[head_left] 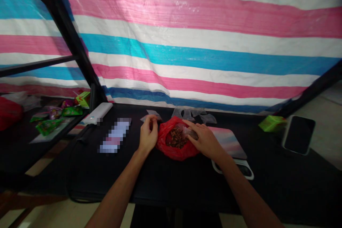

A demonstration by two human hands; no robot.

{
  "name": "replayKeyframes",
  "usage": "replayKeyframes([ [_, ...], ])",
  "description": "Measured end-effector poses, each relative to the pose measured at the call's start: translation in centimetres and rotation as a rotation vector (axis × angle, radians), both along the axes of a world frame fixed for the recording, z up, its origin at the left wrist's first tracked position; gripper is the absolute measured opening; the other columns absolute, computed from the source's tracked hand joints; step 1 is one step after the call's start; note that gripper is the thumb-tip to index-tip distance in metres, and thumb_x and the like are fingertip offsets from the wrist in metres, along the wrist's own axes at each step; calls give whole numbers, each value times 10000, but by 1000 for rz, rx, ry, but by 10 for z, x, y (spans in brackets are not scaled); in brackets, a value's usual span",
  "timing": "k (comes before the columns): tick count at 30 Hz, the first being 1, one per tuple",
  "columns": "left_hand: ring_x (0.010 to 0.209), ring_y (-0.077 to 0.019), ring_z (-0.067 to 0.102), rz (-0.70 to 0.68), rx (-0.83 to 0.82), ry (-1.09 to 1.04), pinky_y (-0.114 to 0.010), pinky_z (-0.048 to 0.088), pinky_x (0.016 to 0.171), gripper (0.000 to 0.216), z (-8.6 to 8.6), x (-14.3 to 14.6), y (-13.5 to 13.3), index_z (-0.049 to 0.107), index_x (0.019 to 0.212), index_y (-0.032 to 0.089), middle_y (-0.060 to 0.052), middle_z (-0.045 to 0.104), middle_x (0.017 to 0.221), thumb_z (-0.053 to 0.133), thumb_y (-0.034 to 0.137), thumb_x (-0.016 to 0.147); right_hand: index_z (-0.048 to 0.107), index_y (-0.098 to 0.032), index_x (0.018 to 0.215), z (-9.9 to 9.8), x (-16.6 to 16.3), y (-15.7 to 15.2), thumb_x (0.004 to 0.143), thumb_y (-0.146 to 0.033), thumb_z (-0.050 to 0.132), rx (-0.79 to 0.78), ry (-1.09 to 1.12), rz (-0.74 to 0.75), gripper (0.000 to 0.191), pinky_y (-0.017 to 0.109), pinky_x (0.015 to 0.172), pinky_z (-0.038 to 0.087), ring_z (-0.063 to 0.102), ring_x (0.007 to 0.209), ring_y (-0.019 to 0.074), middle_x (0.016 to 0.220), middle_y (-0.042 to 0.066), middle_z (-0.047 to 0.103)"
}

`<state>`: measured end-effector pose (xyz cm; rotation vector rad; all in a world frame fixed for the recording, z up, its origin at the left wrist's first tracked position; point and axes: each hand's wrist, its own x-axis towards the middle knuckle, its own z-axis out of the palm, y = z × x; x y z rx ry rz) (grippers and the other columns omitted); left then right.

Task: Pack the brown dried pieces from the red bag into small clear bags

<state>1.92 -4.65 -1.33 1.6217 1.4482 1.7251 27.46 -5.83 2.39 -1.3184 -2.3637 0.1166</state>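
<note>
A red plastic bag (171, 149) lies open on the black table (165, 181), showing a heap of small brown pieces (176, 137) inside. My left hand (148, 135) rests at the bag's left edge with fingers curled and pinched on a small clear plastic pouch (151, 115). My right hand (204, 140) reaches over the bag's right side, fingers closed on a small clear pouch (188, 131) held at the brown pieces.
Several empty clear pouches (193, 114) lie behind the bag. A scale (232, 149) with a pastel top sits under my right forearm. A phone (298, 134) and green box (272, 123) are at right; a white power bank (98, 113) and green packets (50, 123) at left. Striped tarp (203, 42) behind.
</note>
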Motion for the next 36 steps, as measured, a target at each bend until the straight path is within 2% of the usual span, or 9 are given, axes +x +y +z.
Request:
replayKeyframes([
  [5,847,-170,655,2,-10,-12,-295,510,785,136,-3,-1,2,617,1005,217,-29,682,934,521,312,990,467,-332,1511,-1,-1,0,953,-278,625,-4,11,-2,583,355,828,419,604,884,245,997,47,696],
  [10,847,-165,649,6,2,-3,-285,505,786,139,-2,-1,2,613,997,213,-23,669,916,517,314,992,444,-340,1529,-1,-3,-1,930,-175,600,-1,20,-5,641,330,782,415,590,823,217,934,27,690],
  [12,861,-168,651,6,6,1,-287,504,801,142,-1,-2,1,612,996,210,-24,668,918,516,315,991,465,-340,1518,-1,-4,-2,929,-193,607,-2,31,-12,623,325,765,425,593,817,216,920,28,692],
  [16,866,-167,656,-6,-10,-25,-286,506,808,156,0,-3,1,606,1000,210,-25,671,933,504,328,997,521,-333,1476,0,-4,-3,939,-312,644,-28,108,17,551,386,858,476,638,944,249,1081,56,734],
  [19,856,-166,654,-1,-7,-33,-280,508,792,152,-1,-4,2,607,1011,212,-27,672,936,509,326,990,581,-338,1413,-1,-4,-4,936,-318,645,-68,204,60,482,433,937,492,653,1037,260,1226,51,724],
  [24,807,-155,646,8,-8,-26,-268,505,753,124,-2,-4,2,609,1012,208,-22,668,909,523,290,974,618,-306,1350,3,2,-4,934,-360,638,-150,421,29,420,440,994,520,673,1096,255,1273,52,706],
  [29,821,-156,646,-3,-3,-66,-275,511,771,127,1,-1,1,590,1056,212,-22,657,914,525,274,967,465,-268,1472,16,40,-6,950,-395,588,-94,614,-120,551,390,967,547,685,1113,245,1327,74,668],
  [32,808,-155,645,-19,5,-67,-275,510,764,137,1,0,0,586,1072,215,-22,662,923,528,277,965,549,-259,1410,15,77,-7,932,-362,576,-138,431,-193,489,431,962,539,691,1065,269,1240,73,701],
  [36,774,-159,648,-36,5,-56,-273,510,732,140,0,1,0,596,1059,217,-20,670,897,543,298,957,642,-260,1340,9,111,-9,879,-366,644,-165,202,-181,473,518,1018,492,634,1117,312,1209,106,687],
])
